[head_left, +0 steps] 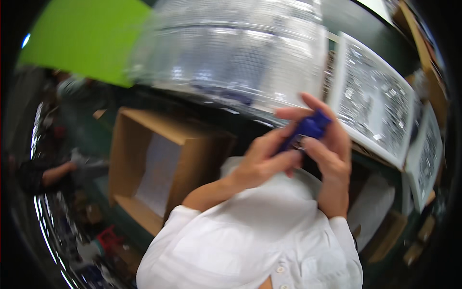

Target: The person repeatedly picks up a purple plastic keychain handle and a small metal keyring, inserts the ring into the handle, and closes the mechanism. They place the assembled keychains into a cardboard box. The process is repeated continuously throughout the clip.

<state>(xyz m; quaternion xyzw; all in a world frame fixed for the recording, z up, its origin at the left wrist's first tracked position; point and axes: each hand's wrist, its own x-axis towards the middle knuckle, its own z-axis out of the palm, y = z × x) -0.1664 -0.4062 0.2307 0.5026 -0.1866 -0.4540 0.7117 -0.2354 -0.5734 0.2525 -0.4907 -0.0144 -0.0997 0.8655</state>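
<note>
Just in front of my chest, both hands meet at a small dark-blue, glossy piece (pixel 314 125); its exact kind I cannot make out. My left hand (pixel 262 161) pinches its lower left end between thumb and fingers. From the other side my right hand (pixel 333 151) holds it, thumb pressed against its near face, with the forefinger stretched out beyond it. A small shiny metal bit (pixel 299 143) shows between the two thumbs, partly covered by them. Some blur hides finer detail.
Clear plastic-covered packs (pixel 231 53) lie on the bench ahead. To the right, a white tray (pixel 342 82) holds many small metal parts, with a second white tray (pixel 417 185) beside it. An open cardboard box (pixel 126 159) stands left; a bright green sheet (pixel 86 38) lies beyond. Another person's arm (pixel 57 174) shows far left.
</note>
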